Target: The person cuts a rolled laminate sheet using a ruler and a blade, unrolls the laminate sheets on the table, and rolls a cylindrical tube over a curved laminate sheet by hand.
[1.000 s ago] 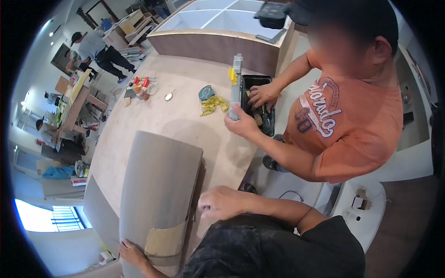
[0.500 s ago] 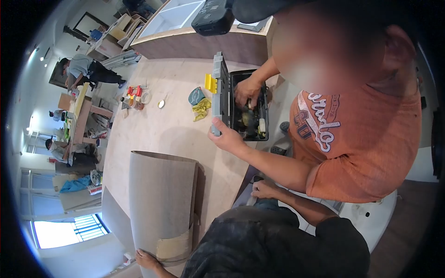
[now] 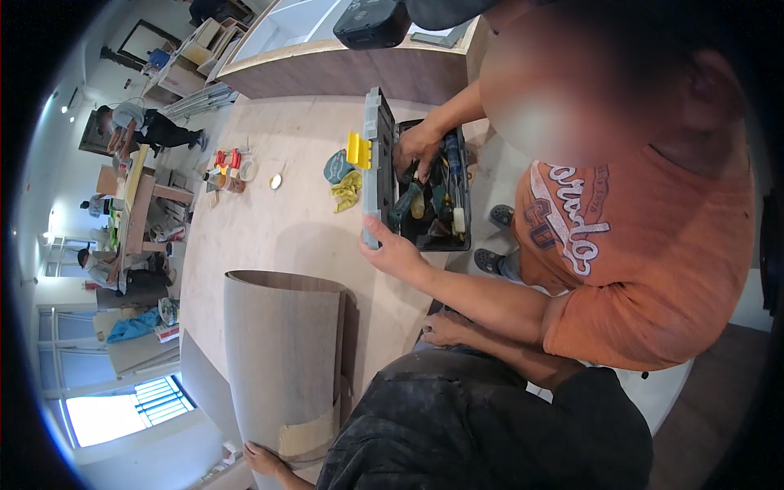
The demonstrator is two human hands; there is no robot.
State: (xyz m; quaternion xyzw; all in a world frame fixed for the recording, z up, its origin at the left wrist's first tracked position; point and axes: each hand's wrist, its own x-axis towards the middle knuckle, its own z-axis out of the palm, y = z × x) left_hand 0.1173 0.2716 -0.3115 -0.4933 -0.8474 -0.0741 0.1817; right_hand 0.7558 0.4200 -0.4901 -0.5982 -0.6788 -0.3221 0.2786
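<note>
My left hand (image 3: 265,461) grips the lower left edge of a curled wood-grain sheet (image 3: 286,367), fingers bent round it. The sheet stands rolled on the worktable, with a lighter tan patch (image 3: 306,437) low on its side. Close to my waist, my right hand (image 3: 446,328) has its fingers curled in; anything inside it is hidden. Beyond it, a person in an orange shirt (image 3: 645,253) reaches one hand (image 3: 418,147) into a black toolbox (image 3: 441,242) among screwdrivers and other tools. That person's other hand (image 3: 394,253) holds the raised grey lid (image 3: 372,163).
The plywood worktable (image 3: 278,237) bears a yellow cloth (image 3: 346,192), a teal pouch (image 3: 338,167), a round lid (image 3: 276,180) and red-topped bottles (image 3: 229,159). A wooden cabinet frame (image 3: 343,82) stands at the far end. Other people work at a bench (image 3: 139,204) on the left.
My right hand has shifted slightly left. The other person's hand has moved a little in the toolbox, and tools there show more clearly. My left hand stays on the sheet.
</note>
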